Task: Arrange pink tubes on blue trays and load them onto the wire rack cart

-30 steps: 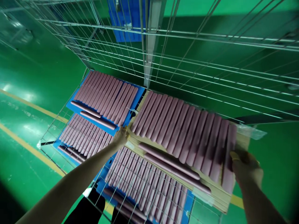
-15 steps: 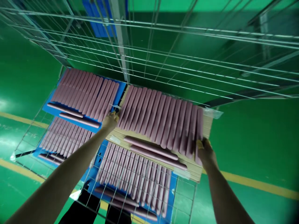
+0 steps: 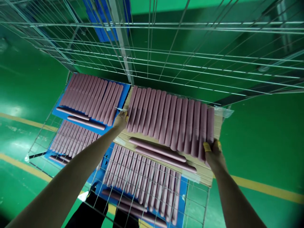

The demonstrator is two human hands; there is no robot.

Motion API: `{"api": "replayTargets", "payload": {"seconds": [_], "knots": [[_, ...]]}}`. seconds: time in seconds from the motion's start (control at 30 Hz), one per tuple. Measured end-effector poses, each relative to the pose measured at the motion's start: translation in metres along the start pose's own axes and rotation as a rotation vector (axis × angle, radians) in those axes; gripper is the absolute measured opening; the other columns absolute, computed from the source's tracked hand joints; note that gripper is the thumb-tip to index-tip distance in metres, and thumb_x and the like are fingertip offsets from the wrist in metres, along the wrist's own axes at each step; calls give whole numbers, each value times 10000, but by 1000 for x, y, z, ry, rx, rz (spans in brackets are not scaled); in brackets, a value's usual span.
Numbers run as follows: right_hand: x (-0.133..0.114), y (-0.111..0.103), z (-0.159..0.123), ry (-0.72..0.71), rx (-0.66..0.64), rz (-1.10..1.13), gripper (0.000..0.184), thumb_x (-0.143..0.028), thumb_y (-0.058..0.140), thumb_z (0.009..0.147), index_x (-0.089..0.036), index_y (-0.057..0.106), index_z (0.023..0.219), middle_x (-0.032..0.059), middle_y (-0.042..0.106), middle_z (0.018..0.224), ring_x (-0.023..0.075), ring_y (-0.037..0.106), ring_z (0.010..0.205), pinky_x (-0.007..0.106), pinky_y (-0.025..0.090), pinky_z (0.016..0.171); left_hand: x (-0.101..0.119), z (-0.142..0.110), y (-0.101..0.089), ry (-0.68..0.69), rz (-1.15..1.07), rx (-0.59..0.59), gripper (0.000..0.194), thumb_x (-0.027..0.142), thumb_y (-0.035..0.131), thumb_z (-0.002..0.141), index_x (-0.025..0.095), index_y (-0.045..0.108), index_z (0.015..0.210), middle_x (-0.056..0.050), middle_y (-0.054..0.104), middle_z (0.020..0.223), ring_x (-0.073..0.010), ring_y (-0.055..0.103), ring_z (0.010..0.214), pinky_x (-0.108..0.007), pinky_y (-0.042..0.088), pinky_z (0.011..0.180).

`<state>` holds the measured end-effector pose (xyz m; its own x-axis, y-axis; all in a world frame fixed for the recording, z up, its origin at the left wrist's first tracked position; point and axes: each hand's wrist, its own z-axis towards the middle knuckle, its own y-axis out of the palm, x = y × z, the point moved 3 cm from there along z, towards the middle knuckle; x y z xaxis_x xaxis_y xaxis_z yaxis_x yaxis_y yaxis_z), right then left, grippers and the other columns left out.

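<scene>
Compared with a half-second earlier, the right hand (image 3: 214,155) has shifted slightly, and the rightmost strip (image 3: 210,122) now stands straighter at the end of its row. Its thumb and fingers sit a little apart at that strip's lower end, both wearing yellow finger covers (image 3: 207,146); whether they squeeze it I cannot tell. The left hand (image 3: 120,121) has its fingers drawn together by the opposite end of the row, over the seam between cardboard and blue; what they pinch, if anything, is unclear. About fifteen mauve ribbed strips (image 3: 163,118) lie side by side on the cardboard sheet (image 3: 217,125), with two crosswise strips (image 3: 158,149) in front. About a dozen more (image 3: 89,95) fill the upper blue board (image 3: 125,94), again with two crosswise. Two lower groups (image 3: 142,177) rest on blue boards beneath wire mesh, making four groups. Clear film (image 3: 223,112) sticks out at the cardboard's far right corner. Around them stand wire cage panels (image 3: 190,58) with a grey post (image 3: 124,47), on a glossy green floor (image 3: 261,136) with yellow lines (image 3: 268,189). A blue crate (image 3: 102,28) is cut off at the top; the lower left group is partly covered by the left forearm, and dark-clad legs (image 3: 87,212) show only in part.
</scene>
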<state>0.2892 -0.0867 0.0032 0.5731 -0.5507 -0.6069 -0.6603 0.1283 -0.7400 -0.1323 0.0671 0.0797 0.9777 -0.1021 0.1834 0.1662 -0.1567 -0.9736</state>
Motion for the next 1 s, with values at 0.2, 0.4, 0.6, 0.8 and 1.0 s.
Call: {"api": "replayTargets", "payload": {"seconds": [0.2,0.4,0.6,0.8,1.0], "knots": [[-4,2,-2,24,92,-177,512,-425,291,830,-148,410,1244,140,488,1109,241,470,936,354,362,791,9,6,6,-12,-25,19,432,156,422,857,99,473,1282,-155,544,1165,-256,530,1084,-381,446,938],[-14,-5,-13,77,214,-397,539,-430,317,847,-106,496,1239,185,537,998,320,447,1031,431,313,879,23,27,-6,129,18,39,454,142,488,809,146,503,1263,-122,508,1236,-259,471,1141,-387,405,978],[-11,-10,-15,143,125,-495,569,-517,267,869,-146,525,1216,170,550,957,286,521,865,386,383,688,23,33,-8,64,-6,21,412,158,471,828,145,549,1233,-106,558,1128,-225,519,1054,-347,424,951],[-11,-13,-12,179,33,-532,575,-532,271,866,-135,550,1174,180,560,966,281,555,827,385,415,666,20,33,-18,54,72,20,415,203,451,857,271,530,1259,-75,533,1168,-251,507,1034,-390,449,886],[-25,-14,-23,210,42,-532,621,-537,189,878,-133,516,1217,199,539,1042,307,563,897,419,430,711,15,31,-20,69,109,-19,529,113,493,791,178,466,1316,-121,497,1197,-268,471,1083,-386,427,944]]}}
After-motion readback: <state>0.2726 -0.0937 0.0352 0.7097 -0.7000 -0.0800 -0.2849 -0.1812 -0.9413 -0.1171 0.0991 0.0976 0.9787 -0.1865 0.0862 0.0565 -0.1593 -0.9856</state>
